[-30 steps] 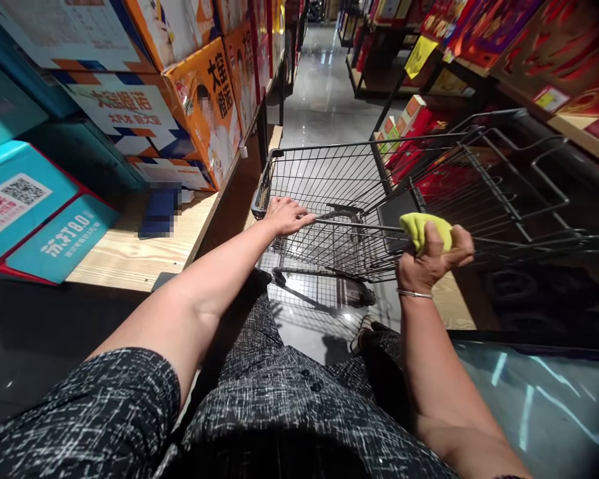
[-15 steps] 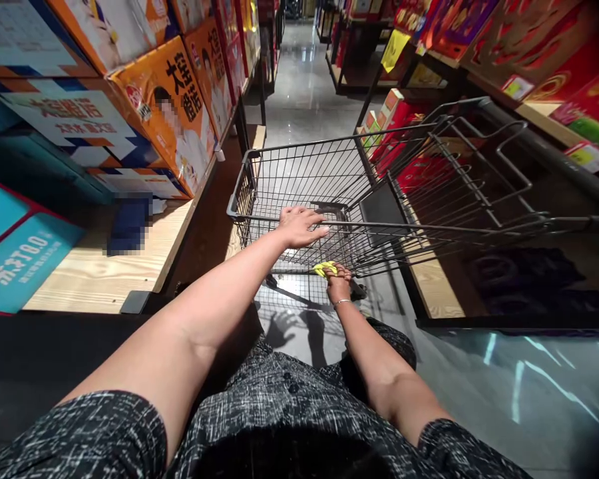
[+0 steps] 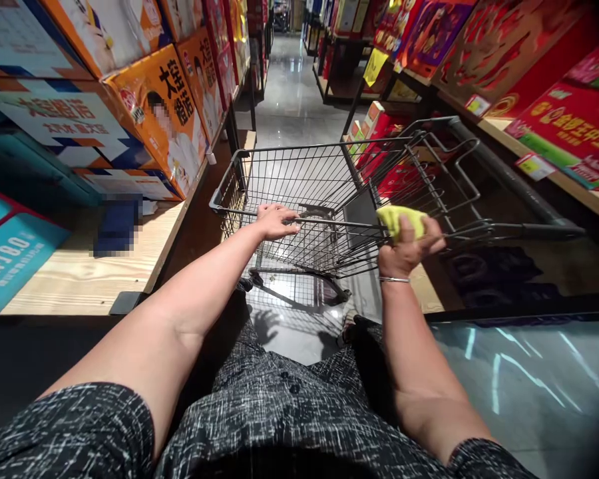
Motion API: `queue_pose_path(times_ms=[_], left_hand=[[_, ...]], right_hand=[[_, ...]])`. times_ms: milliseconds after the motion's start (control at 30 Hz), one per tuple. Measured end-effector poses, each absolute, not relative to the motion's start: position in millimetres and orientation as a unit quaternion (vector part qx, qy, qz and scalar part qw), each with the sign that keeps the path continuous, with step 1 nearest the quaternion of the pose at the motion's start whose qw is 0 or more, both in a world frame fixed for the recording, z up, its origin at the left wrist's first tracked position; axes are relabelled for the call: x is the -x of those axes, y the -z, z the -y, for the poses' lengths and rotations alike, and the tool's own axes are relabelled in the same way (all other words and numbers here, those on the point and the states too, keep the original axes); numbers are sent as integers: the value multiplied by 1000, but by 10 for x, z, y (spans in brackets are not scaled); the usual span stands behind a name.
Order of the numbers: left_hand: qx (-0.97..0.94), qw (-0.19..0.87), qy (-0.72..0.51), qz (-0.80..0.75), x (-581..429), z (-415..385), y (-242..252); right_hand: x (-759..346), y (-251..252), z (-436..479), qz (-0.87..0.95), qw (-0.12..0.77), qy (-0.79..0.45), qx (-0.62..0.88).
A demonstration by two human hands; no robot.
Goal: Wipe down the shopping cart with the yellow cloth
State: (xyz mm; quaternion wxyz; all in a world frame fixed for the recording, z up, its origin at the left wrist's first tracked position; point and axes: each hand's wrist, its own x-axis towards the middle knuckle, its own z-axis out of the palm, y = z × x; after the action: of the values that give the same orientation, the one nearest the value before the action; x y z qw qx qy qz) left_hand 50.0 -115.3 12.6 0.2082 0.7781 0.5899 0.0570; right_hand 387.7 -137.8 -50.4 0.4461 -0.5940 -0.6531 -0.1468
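A dark wire shopping cart (image 3: pixel 299 173) stands across the aisle in front of me, its handle at the right. My left hand (image 3: pixel 277 221) lies on the near top rim of the basket with its fingers spread. Farther right, my right hand (image 3: pixel 410 247), with a bracelet at the wrist, is closed on a yellow cloth (image 3: pixel 402 222). The cloth is at the near rim, close to the cart's black flap (image 3: pixel 362 211). No goods show inside the basket.
Orange boxes (image 3: pixel 157 113) are stacked on a wooden shelf (image 3: pixel 94 279) at the left, beside a blue box (image 3: pixel 20 246). Red gift boxes (image 3: pixel 574 120) fill the right shelf (image 3: pixel 579 183). The tiled aisle (image 3: pixel 289 86) runs ahead between the shelves.
My right hand has risen with the yellow cloth from low on the basket's near side to the top rim, farther right. The view has shifted slightly; my left hand still rests on the rim.
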Motion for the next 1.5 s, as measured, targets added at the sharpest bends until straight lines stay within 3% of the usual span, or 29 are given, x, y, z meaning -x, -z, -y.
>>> queue_pose_path(times_ms=[167, 367, 533, 767, 933, 1067, 1167, 1333, 1500], left_hand=[[-783, 189, -61, -590, -502, 1128, -104], [-795, 158, -71, -581, -480, 1095, -34], [-788, 177, -106, -580, -400, 1051, 31], [-771, 186, -100, -600, -420, 1069, -49], [-762, 195, -94, -610, -431, 1084, -93], [-767, 194, -91, -604, -421, 1083, -90], [-770, 190, -85, -603, -431, 1083, -99], [-774, 191, -74, -599, -431, 1073, -111], [-776, 186, -74, -598, -352, 1042, -85]], right_hand=[[-2991, 517, 1531, 705, 342, 79, 616], [-2300, 55, 1320, 825, 213, 57, 520], [-3052, -102, 1355, 794, 148, 122, 577], [-4510, -91, 1594, 701, 203, 225, 646], [-4568, 382, 1619, 655, 327, 247, 634], [-4157, 1089, 1641, 629, 352, 180, 670], [-3711, 1583, 1745, 635, 299, 86, 708], [-3167, 2079, 1916, 708, 131, -122, 683], [-3232, 2073, 1879, 755, 112, -156, 627]])
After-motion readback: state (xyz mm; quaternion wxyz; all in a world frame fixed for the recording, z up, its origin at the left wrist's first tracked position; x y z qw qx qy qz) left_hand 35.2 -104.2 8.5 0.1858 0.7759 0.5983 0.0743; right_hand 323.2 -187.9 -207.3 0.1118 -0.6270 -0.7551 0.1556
